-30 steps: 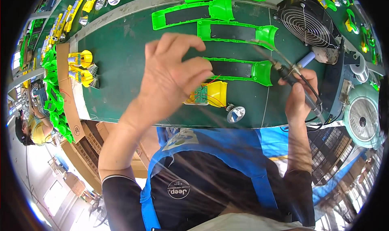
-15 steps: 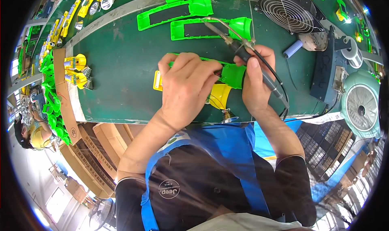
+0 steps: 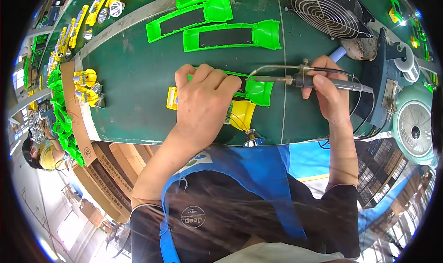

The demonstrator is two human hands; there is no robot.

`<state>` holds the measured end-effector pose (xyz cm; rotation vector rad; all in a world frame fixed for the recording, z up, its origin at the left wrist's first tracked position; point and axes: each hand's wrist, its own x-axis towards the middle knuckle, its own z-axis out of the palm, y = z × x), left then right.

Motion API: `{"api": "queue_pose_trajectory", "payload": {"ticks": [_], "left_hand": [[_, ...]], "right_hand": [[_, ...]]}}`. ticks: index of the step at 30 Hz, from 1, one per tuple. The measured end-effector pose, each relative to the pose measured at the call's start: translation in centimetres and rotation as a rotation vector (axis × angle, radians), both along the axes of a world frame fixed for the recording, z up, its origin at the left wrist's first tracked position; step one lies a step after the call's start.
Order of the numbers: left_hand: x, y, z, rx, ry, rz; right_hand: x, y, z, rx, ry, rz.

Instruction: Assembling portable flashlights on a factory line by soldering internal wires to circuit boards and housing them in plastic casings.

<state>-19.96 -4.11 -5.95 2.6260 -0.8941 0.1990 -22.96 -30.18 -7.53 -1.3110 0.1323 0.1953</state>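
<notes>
My right hand [image 3: 333, 90] grips a soldering iron [image 3: 302, 81] that has a thin curved feed tube alongside. Its tip points left, at the inner part of a green plastic half-shell [image 3: 260, 93] shaped like a flashlight body. Curled over that shell is my left hand [image 3: 203, 101], its fingers closed on it and covering most of the left part. Under and in front of the hand lies a yellow flashlight half [image 3: 242, 115], with thin wires running to a small reflector [image 3: 253, 138] at the table's near edge.
Green half-shells with dark strips, one a separate shell [image 3: 230, 36], lie farther back. A black fan [image 3: 325, 14] stands at the back right, beside a blue soldering station [image 3: 371, 78] and solder spool [image 3: 408, 65]. Yellow assemblies [image 3: 87, 88] and a cardboard edge [image 3: 76, 111] sit left.
My right hand has moved right and turned the soldering iron from slanting upward to nearly level, its tip now at the green shell. My left hand stays on the shell.
</notes>
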Motion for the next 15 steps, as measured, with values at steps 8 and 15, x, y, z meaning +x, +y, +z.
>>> {"api": "queue_pose_trajectory", "payload": {"ticks": [8,15], "left_hand": [[1.2,-0.3,1.3,0.188,0.058,-0.124],[1.6,-0.9,1.9,0.281,0.115,-0.112]], "right_hand": [[0.6,0.2,0.5,-0.146,0.061,0.132],[0.3,0.9,1.0,-0.235,0.054,0.134]]}}
